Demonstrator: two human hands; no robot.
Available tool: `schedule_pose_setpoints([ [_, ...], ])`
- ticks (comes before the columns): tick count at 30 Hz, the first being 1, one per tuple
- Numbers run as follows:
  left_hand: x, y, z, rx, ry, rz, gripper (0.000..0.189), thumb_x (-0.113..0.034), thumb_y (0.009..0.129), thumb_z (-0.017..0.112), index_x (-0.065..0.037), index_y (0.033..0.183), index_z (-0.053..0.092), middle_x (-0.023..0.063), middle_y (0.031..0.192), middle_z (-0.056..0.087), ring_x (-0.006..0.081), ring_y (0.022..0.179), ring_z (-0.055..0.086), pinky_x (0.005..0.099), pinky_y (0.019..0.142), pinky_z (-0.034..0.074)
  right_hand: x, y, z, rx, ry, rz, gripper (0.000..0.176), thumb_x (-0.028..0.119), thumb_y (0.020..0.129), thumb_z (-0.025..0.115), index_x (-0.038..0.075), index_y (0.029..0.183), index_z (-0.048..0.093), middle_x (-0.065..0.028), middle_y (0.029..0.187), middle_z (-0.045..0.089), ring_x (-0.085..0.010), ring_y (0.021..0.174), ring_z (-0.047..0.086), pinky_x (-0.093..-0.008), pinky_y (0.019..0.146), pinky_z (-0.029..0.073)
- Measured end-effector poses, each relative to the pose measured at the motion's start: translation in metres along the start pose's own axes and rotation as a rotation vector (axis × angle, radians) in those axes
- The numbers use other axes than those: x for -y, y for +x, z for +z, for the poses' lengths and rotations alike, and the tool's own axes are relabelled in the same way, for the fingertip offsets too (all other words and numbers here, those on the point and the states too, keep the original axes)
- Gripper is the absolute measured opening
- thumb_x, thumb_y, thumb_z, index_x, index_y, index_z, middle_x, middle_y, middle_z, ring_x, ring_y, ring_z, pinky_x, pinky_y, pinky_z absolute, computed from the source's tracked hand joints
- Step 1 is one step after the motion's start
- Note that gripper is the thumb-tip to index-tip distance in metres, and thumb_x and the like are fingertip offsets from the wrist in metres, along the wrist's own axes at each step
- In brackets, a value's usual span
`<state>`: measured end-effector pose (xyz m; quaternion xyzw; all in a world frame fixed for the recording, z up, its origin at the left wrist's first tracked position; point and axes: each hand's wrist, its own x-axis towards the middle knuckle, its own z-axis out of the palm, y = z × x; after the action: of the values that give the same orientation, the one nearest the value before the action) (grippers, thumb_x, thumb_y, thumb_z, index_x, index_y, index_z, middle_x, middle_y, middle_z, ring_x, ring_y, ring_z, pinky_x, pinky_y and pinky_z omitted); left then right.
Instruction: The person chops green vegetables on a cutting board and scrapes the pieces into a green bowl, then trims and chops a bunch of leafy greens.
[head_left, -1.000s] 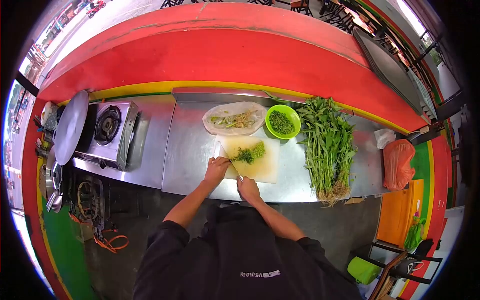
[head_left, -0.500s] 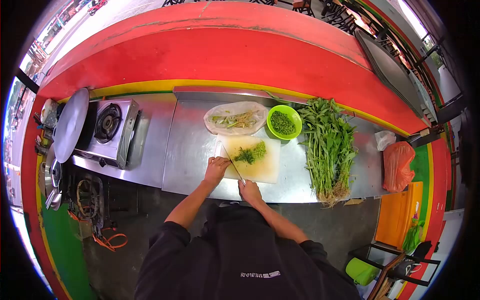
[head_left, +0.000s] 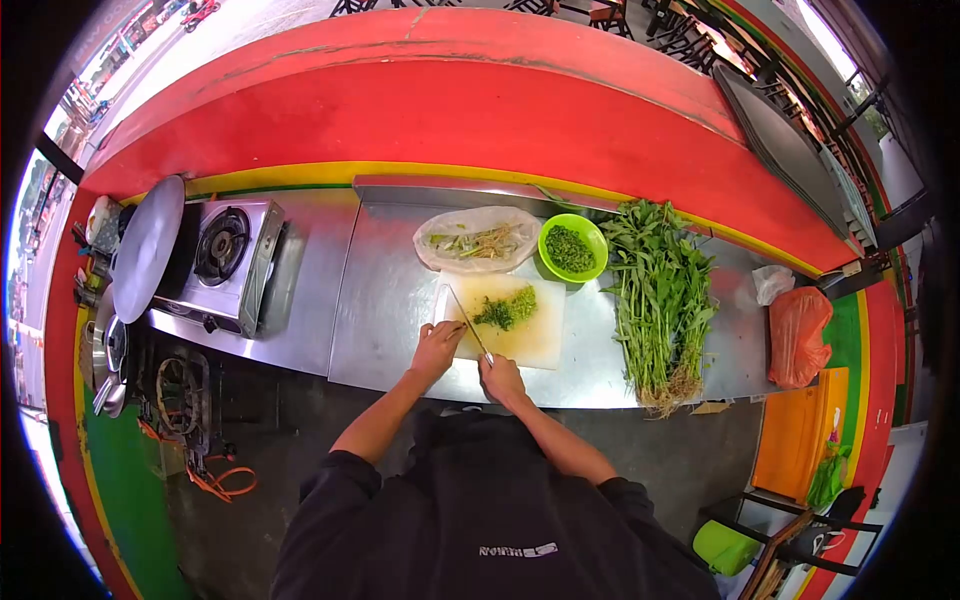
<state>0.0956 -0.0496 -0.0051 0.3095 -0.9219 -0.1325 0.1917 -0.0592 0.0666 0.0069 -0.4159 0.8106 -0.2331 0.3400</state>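
On the steel counter lies a white cutting board [head_left: 535,345] with a small heap of chopped greens [head_left: 507,308]. My right hand [head_left: 501,379] is closed round the handle of a knife [head_left: 466,318], whose blade slants up and left across the board, left of the heap. Beside the blade, at the board's left edge, my left hand [head_left: 438,346] has its fingers bent together; what they press on is too small to make out. Behind the board are a clear plastic bag [head_left: 476,238] with stems and a green bowl [head_left: 573,247] of chopped greens.
Bundles of leafy greens with roots [head_left: 660,300] lie right of the board. A gas stove [head_left: 222,256] and a large round lid [head_left: 147,249] stand at the left. A red plastic bag [head_left: 798,337] sits at the right end, before the red wall [head_left: 450,120].
The whole view has shifted slightly. Both hands keep nearly the same place at the board, and the knife still slants left of the heap.
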Motion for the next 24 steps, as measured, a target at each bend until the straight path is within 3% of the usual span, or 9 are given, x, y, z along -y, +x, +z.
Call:
schedule_pose_setpoints([
  [17, 0.006, -0.008, -0.003, 0.011, 0.029, 0.061, 0.039, -0.007, 0.089, 0.059, -0.006, 0.127, 0.066, 0.0036, 0.132, 0.065, 0.0163, 0.123, 0.059, 0.0452, 0.094, 0.039, 0.005, 0.008, 0.008, -0.024, -0.07, -0.06, 0.049, 0.04, 0.101, 0.053, -0.005, 0.092, 0.072, -0.0332, 0.083, 0.068, -0.0516, 0.08, 0.068, -0.057, 0.076, 0.055],
  [24, -0.001, -0.01, -0.005, 0.048, -0.005, 0.006, 0.04, -0.005, 0.088, 0.058, -0.004, 0.128, 0.065, 0.0048, 0.136, 0.062, 0.0157, 0.127, 0.056, 0.0444, 0.096, 0.039, 0.003, -0.009, 0.002, 0.033, -0.059, -0.017, 0.051, 0.044, 0.1, 0.053, -0.003, 0.092, 0.073, -0.0347, 0.087, 0.068, -0.0525, 0.087, 0.068, -0.0579, 0.08, 0.054],
])
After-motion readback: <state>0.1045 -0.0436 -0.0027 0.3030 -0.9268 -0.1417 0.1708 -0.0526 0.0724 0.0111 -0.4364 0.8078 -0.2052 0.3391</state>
